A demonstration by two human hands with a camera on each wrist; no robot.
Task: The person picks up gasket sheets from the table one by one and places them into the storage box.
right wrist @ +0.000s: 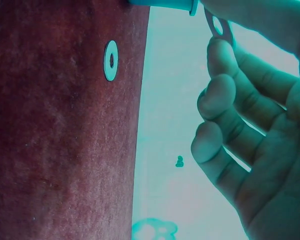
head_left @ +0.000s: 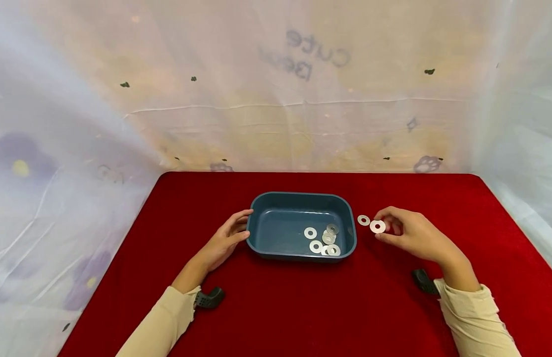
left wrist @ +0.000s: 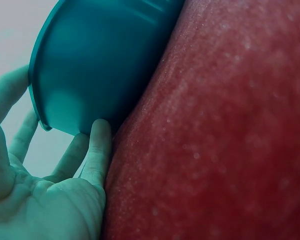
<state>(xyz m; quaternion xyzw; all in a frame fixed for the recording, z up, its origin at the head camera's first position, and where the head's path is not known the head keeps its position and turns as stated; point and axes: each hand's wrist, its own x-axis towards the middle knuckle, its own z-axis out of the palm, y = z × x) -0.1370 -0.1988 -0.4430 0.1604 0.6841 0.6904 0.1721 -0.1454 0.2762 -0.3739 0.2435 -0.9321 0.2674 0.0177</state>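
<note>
A blue-grey rectangular bin (head_left: 271,235) stands on the red cloth, with several flat metal washers (head_left: 312,246) lying in its right half, some overlapping. My left hand (head_left: 221,246) touches the bin's left end; in the left wrist view its extended fingers (left wrist: 97,145) rest against the outer wall and rim. To the right of the bin, my right hand (head_left: 412,233) pinches one washer (head_left: 377,231) between thumb and fingers, above the cloth. In the right wrist view, part of that washer (right wrist: 228,36) is hidden by the thumb side of the hand.
Another washer (head_left: 359,218) lies on the red cloth (head_left: 298,307) between the bin and my right hand. A pale patterned sheet (head_left: 276,129) rises behind the table, with more sheeting at both sides. Dark wrist mounts (head_left: 210,298) sit at both cuffs.
</note>
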